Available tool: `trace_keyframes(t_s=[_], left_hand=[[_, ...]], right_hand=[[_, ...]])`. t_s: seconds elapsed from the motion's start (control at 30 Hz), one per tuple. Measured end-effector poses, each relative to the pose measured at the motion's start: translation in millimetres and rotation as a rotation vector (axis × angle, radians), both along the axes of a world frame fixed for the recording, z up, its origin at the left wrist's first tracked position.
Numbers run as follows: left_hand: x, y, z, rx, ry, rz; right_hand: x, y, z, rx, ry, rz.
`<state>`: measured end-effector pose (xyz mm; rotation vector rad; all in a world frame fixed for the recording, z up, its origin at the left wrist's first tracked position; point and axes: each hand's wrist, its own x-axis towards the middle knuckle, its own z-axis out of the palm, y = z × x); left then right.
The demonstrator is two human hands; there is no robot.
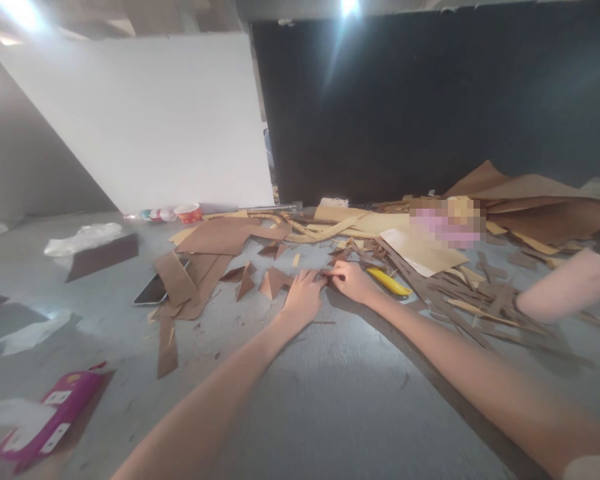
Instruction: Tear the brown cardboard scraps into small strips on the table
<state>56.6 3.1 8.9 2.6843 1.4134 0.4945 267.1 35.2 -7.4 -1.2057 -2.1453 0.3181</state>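
Work looks part done: a few folded brown pieces (245, 285) stand with creased, angled faces on the counter (330, 407), just left of the left hand (305, 293). Flat brown sheets (184, 283) farther left show no such folds — probably unworked stock, total count unclear. Brown strips (460, 310) lie scattered at right, likely offcuts.

Piece in hand: a small brown piece (327, 273), at the meeting point of both hands, mostly covered; it looks dark and thin, and whether it is creased can't be told. Left fingers lie close together, angled down; right hand (351, 281) has its fingers curled, tips meeting the left's — can't tell if either side actually clamps the piece. Yellow-handled tool (390, 282) lies just beside the right hand, not held.
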Motion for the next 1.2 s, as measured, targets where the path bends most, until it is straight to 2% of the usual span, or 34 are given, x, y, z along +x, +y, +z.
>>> trace_keyframes(t_s=[0.33,0.57,0.87,1.07,1.2], left_hand=[[-1,2,0.4,-0.004,0.006,-0.026],[0,-2,3.7,-0.001,0.014,-0.013],[-1,4,1.3,-0.035,-0.019,-0.043],[-1,5,0.4,-0.030,-0.044,-0.061],[0,4,-1.6,-0.020,-0.054,0.005]], right_hand=[[1,-2,3.9,-0.006,-0.046,0.017],[1,-4,9.0,0.038,-0.180,0.041],[2,0,2.5,0.031,-0.097,0.006],[3,0,-0.7,0.063,-0.208,-0.005],[3,-2,3.6,0.131,-0.334,0.018]])
